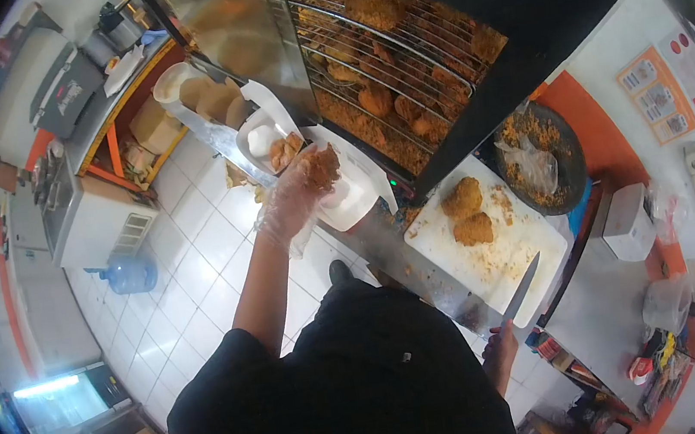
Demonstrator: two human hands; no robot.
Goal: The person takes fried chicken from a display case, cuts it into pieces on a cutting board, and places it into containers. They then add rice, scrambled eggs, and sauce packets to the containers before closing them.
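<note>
My left hand (287, 207), in a clear plastic glove, is closed on a piece of fried chicken (322, 168). It is over an open white takeaway box (358, 163). Inside the box, a mound of white rice (265, 137) lies beside some brown chicken pieces (284, 152). My right hand (500, 353) grips a knife (523, 289) by its handle, the blade pointing up and across the corner of a white cutting board (533, 246). Two breaded pieces, an upper one (462, 199) and a lower one (473, 229), rest on that board among crumbs.
A warming cabinet (451, 74) with wire racks of fried chicken stands ahead. Right of the board sits a black round pan (570, 157) holding crumbs and a plastic bag. Brown paper cups or wraps (207, 97) lie left of the box. A blue water jug (131, 274) is on the tiled floor.
</note>
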